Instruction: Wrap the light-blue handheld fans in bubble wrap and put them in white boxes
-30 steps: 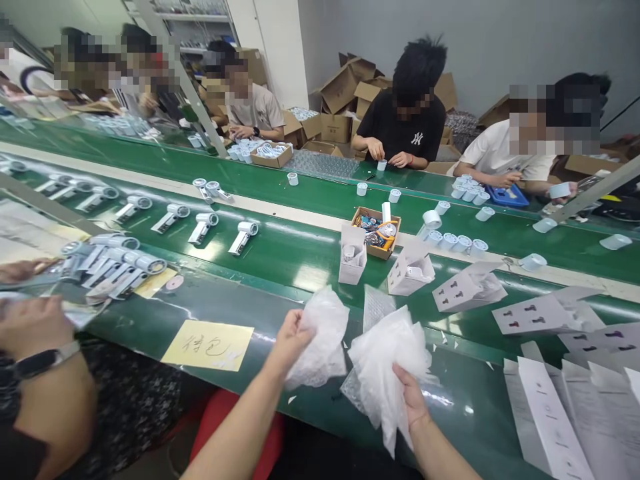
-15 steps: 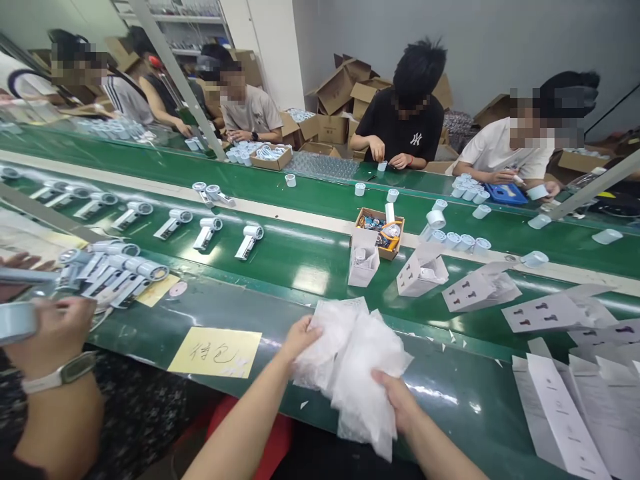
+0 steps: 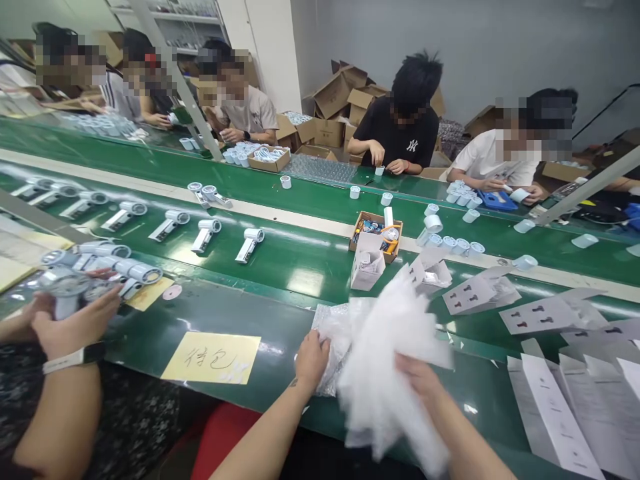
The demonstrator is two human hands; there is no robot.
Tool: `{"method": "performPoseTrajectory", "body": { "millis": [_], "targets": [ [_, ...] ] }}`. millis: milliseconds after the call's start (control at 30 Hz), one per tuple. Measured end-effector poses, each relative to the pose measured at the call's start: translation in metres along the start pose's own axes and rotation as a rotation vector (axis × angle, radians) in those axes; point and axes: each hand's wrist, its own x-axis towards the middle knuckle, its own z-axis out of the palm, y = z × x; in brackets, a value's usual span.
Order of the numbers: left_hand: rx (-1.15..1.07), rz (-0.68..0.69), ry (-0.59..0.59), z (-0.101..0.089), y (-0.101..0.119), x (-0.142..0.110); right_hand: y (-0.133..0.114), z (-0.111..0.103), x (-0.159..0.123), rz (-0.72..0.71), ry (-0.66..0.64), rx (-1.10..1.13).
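My left hand (image 3: 311, 359) presses down on a bundle of clear bubble-wrap bags (image 3: 334, 333) lying on the green conveyor belt (image 3: 260, 313). Its fingers curl over the bags. My right hand (image 3: 423, 380) grips a second, larger bunch of white plastic bags (image 3: 387, 360), which is blurred by motion and spreads in front of the hand. Both bunches overlap near the belt's front edge.
A yellow handwritten note (image 3: 213, 359) lies left of my hands. Flat white cartons (image 3: 555, 413) lie at the right, folded-up boxes (image 3: 367, 267) and a small parts box (image 3: 376, 230) behind. White handheld fans (image 3: 205, 233) line the belt. A co-worker's hand (image 3: 75, 327) at left handles fans. Several people sit opposite.
The two bunches of bags, held apart a second ago, came together. My left hand has lowered its bunch onto the belt while my right hand swings its bunch up and right.
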Motion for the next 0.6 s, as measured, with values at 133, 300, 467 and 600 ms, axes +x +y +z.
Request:
{"method": "performPoseTrajectory", "body": {
  "millis": [133, 300, 467, 600],
  "targets": [
    [-0.137, 0.088, -0.061, -0.01, -0.015, 0.002, 0.039, 0.052, 0.045, -0.086, 0.093, -0.257],
    [-0.269, 0.114, 0.034, -0.035, -0.041, 0.004, 0.047, 0.044, 0.057, -0.307, 0.256, -0.644],
    [-0.174, 0.107, 0.111, -0.009, -0.034, -0.016, 0.064, 0.046, 0.061, -0.271, 0.357, -1.029],
    [-0.118, 0.216, 0.037, 0.005, -0.024, -0.033, 0.083, 0.047, 0.058, -0.196, 0.427, -0.992]
  ]
}}
